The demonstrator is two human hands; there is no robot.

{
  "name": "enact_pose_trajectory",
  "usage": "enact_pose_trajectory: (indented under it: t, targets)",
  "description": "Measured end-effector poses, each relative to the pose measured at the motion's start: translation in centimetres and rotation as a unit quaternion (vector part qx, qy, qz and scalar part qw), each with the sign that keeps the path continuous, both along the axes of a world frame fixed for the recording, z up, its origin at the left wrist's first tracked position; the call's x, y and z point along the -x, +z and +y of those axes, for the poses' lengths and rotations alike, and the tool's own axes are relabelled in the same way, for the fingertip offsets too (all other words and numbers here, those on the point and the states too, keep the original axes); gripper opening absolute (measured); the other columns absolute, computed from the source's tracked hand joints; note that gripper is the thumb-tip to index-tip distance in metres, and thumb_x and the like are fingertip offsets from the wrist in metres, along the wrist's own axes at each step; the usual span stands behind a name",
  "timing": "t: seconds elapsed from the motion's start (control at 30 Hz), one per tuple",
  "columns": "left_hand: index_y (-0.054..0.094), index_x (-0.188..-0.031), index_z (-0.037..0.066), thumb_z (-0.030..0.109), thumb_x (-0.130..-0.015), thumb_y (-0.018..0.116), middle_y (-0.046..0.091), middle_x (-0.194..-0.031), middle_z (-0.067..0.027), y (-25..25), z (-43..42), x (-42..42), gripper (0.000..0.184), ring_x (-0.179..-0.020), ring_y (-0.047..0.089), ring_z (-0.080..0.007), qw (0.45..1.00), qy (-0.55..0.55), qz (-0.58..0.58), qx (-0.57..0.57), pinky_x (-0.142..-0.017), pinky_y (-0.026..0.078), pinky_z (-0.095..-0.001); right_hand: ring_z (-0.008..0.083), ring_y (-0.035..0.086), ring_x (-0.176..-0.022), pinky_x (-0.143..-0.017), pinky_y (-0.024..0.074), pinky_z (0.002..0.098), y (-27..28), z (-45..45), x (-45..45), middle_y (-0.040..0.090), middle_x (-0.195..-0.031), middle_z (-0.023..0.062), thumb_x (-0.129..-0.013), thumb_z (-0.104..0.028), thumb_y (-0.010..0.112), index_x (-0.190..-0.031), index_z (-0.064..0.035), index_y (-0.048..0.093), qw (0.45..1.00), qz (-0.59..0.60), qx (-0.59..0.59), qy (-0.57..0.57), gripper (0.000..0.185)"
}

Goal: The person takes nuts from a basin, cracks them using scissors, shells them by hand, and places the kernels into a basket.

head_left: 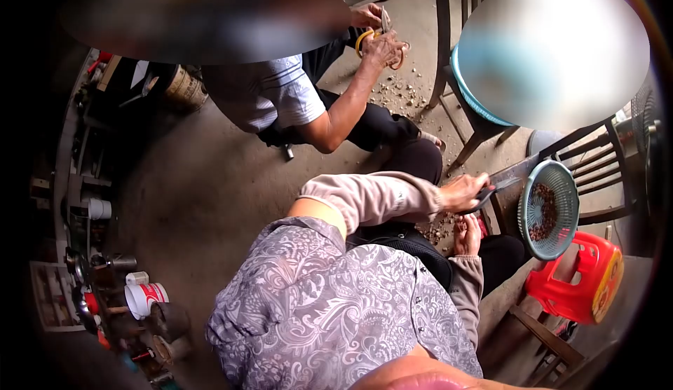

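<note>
My left hand point(463, 193), in a pinkish-beige sleeve, is closed round the dark handle of a pair of scissors point(503, 184), whose metal blades point right. Just below it, my right hand point(467, 236) is held above my lap with its fingers drawn together. Whatever may be between those fingers is too small to make out. To the right of both hands, a blue-green plastic basket point(551, 210) holds many small brown pieces point(543, 211). The basket is at the seat of a dark wooden chair point(603, 155). Small pale bits point(436, 236) are scattered near my hands.
At upper left a seated co-worker point(280, 103) holds yellow-handled scissors point(363, 41). Scraps point(403, 89) litter the floor beside them. A red plastic stool point(575, 278) stands at right, below the basket. Along the left lie a red-and-white tub point(145, 299) and a dark pot point(168, 321).
</note>
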State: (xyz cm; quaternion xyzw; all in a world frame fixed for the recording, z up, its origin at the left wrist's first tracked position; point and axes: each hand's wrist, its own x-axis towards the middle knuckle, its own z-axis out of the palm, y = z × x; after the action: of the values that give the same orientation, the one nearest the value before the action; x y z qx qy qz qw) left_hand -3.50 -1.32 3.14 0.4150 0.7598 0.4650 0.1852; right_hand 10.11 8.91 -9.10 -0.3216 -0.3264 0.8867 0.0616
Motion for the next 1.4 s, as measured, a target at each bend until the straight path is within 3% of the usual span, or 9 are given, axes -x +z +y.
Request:
enact_pose_trajectory:
  t: [0.3,0.5,0.57,0.77,0.93,1.0,1.07,1.17,1.4]
  targets:
    - [0.046,-0.11,-0.001,0.021,-0.077,0.058,0.061,-0.096,-0.0244,-5.2,10.9,3.8,0.042,-0.092,0.062,-0.0377,0.962,0.07,0.03,0.263,-0.078,0.05,-0.0429,0.0084,0.05,-0.065,-0.054,0.0424,0.0198,1.3,-0.1,-0.5,0.057,-0.087,0.0021,-0.087,-0.009,0.057,-0.105,-0.0056,0.056,0.995,-0.099,-0.008,0.0,0.019]
    - [0.049,-0.108,0.002,0.013,-0.073,0.06,0.057,-0.097,-0.0179,-8.3,16.4,1.1,0.038,-0.085,0.062,-0.0324,0.977,0.076,0.125,0.153,-0.076,0.05,-0.0415,0.0062,0.038,-0.056,-0.047,0.0304,0.0191,2.7,0.0,-0.2,0.046,-0.072,-0.0017,-0.087,-0.007,0.053,-0.088,-0.0111,0.05,0.997,-0.079,0.015,-0.012,0.006]
    - [0.049,-0.105,-0.001,0.015,-0.084,0.049,0.057,-0.094,-0.0178,-11.6,19.3,0.6,0.026,-0.084,0.061,-0.0318,0.969,0.098,0.152,0.168,-0.072,0.049,-0.0412,0.0082,0.038,-0.056,-0.048,0.0313,0.0209,2.1,0.2,-0.2,0.045,-0.072,-0.0014,-0.087,-0.005,0.052,-0.081,-0.0122,0.048,0.997,-0.075,0.021,-0.015,0.01]
    - [0.05,-0.1,-0.005,0.012,-0.084,0.046,0.056,-0.092,-0.0205,-12.0,20.1,-1.7,0.024,-0.087,0.059,-0.0337,0.978,0.094,0.14,0.125,-0.073,0.049,-0.0427,0.013,0.041,-0.055,-0.05,0.0344,0.0271,-6.1,2.7,-2.3,0.042,-0.065,-0.0004,-0.079,-0.002,0.055,-0.067,-0.0124,0.046,0.99,0.083,0.116,0.021,0.019]
    - [0.05,-0.101,-0.008,0.008,-0.081,0.048,0.055,-0.097,-0.0243,-9.2,19.5,-1.6,0.025,-0.09,0.057,-0.0356,0.967,-0.027,0.172,0.186,-0.077,0.049,-0.0424,0.0162,0.049,-0.062,-0.053,0.0374,0.03,-9.6,2.9,-3.3,0.05,-0.069,0.0002,-0.078,-0.001,0.054,-0.071,-0.0107,0.052,0.938,0.049,-0.337,0.063,0.012]
    - [0.051,-0.1,-0.008,0.006,-0.081,0.048,0.055,-0.098,-0.0248,-8.3,18.7,-1.6,0.025,-0.091,0.057,-0.0358,0.951,-0.095,0.222,0.195,-0.077,0.049,-0.0423,0.0164,0.052,-0.067,-0.055,0.0388,0.0301,-9.5,3.1,-3.5,0.054,-0.075,-0.0001,-0.08,-0.003,0.053,-0.077,-0.0105,0.055,0.964,0.037,-0.263,0.028,0.008]
    - [0.054,-0.095,-0.006,0.005,-0.08,0.048,0.056,-0.097,-0.0233,-9.3,18.7,-1.9,0.02,-0.091,0.056,-0.0352,0.963,-0.059,0.212,0.153,-0.077,0.049,-0.0419,0.0152,0.053,-0.071,-0.057,0.0399,0.0295,-5.1,2.2,-2.5,0.058,-0.082,-0.0007,-0.083,-0.006,0.054,-0.084,-0.0109,0.058,0.997,0.014,0.056,-0.047,0.006]
    - [0.054,-0.091,0.0,0.008,-0.079,0.049,0.054,-0.092,-0.0161,-6.9,14.9,-1.8,0.016,-0.086,0.056,-0.0314,0.951,-0.047,0.296,0.079,-0.072,0.048,-0.0417,0.0115,0.052,-0.073,-0.059,0.0409,0.0287,-1.2,1.4,-1.1,0.057,-0.084,-0.0023,-0.089,-0.013,0.052,-0.092,-0.0117,0.058,0.996,-0.023,0.028,-0.075,0.007]
    - [0.057,-0.089,0.007,0.01,-0.081,0.053,0.054,-0.085,-0.0171,-5.1,3.5,-1.7,0.009,-0.081,0.057,-0.035,0.986,-0.163,0.034,0.004,-0.069,0.046,-0.0416,0.0056,0.05,-0.064,-0.055,0.04,0.0204,2.1,0.9,-0.3,0.055,-0.077,-0.0046,-0.092,-0.017,0.049,-0.096,-0.0113,0.056,0.995,0.005,-0.018,-0.097,0.01]
